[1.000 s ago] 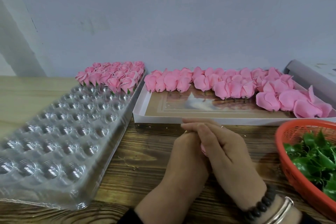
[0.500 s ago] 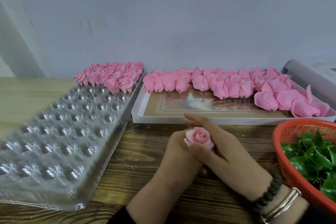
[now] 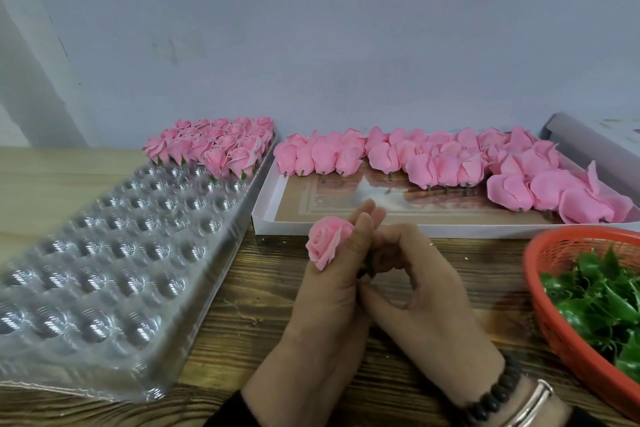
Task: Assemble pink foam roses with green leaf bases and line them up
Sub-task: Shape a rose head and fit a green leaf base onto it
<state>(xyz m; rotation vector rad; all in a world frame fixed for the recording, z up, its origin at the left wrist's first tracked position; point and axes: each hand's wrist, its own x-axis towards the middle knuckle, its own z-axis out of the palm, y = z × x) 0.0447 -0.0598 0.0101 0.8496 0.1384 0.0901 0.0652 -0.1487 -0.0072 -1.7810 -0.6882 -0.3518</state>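
My left hand (image 3: 329,291) pinches a pink foam rose (image 3: 325,242) between thumb and fingers, bloom tilted leftward above the wooden table (image 3: 242,308). My right hand (image 3: 415,291) curls against it, fingertips at the rose's underside; whether they grip anything there I cannot tell. At my right sits the orange basket (image 3: 554,315) of green leaf bases (image 3: 595,298). At my left lies the clear dimpled tray (image 3: 104,263), finished roses (image 3: 214,146) lined up at its far end. Farther back, the white box (image 3: 263,218) holds bare pink rose heads (image 3: 433,159).
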